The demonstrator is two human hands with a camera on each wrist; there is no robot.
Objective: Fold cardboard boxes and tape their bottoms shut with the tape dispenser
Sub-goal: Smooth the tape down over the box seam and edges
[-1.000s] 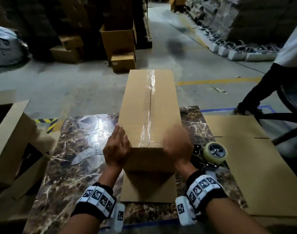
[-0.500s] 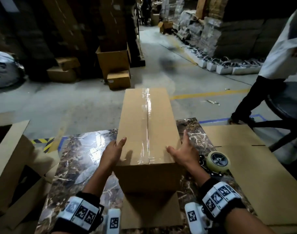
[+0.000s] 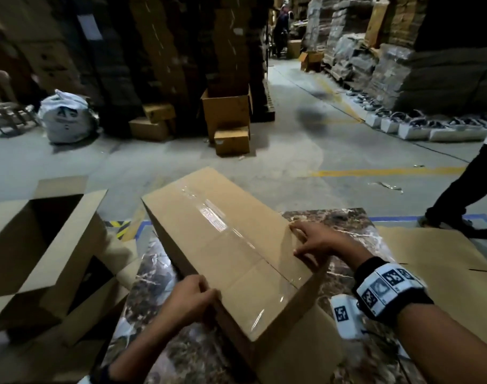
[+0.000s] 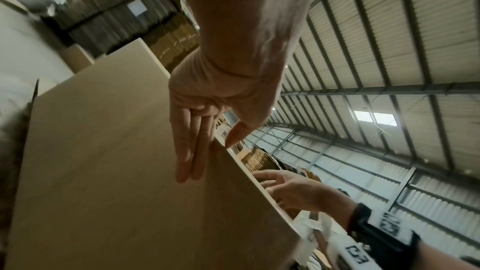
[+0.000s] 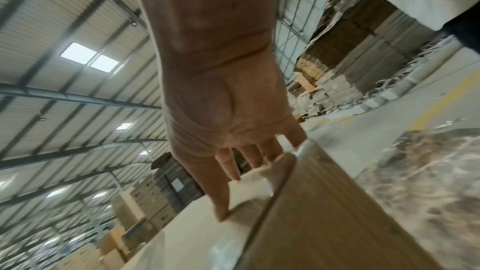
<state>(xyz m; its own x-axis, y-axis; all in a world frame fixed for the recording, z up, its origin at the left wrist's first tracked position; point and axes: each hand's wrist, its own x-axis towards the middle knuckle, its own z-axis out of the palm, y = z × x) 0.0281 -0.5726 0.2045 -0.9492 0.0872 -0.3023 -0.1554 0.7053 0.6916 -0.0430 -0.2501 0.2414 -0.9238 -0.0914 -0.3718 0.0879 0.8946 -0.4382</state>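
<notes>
Marble table under taped box, skewed far-left. My left hand grasps its near-left edge, fingers flat on the side; right hand spread flat on top.

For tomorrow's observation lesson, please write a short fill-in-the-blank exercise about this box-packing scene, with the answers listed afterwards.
1. The clear tape runs along the box's ______ face.
2. The taped box rests on a ______-patterned table.
3. The box standing to the left is ______ at the top.
4. The left hand holds the box's near ______ corner.

Answers: top; marble; open; left
</notes>
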